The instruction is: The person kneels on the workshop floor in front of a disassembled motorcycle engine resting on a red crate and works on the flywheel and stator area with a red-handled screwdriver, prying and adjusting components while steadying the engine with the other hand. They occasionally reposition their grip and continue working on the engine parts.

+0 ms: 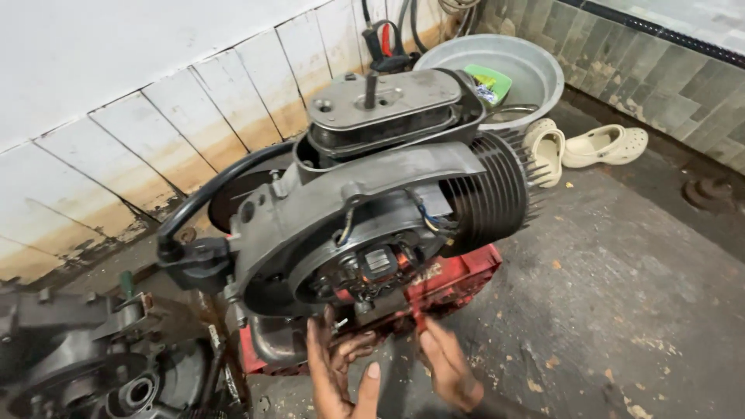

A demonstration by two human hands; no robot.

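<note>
Both hands sit at the lower centre of the frame, beneath the engine. The left hand (335,371) has its fingers spread apart, fingertips touching the lower edge of the engine (365,209); it grips nothing. The right hand (448,365) is motion-blurred, fingers loosely apart, just below the red crate (458,275) that carries the engine. The engine fills the frame's centre, directly above both hands. Upper right: 1 grey basin (535,70) and 2 pale clogs (590,145).
</note>
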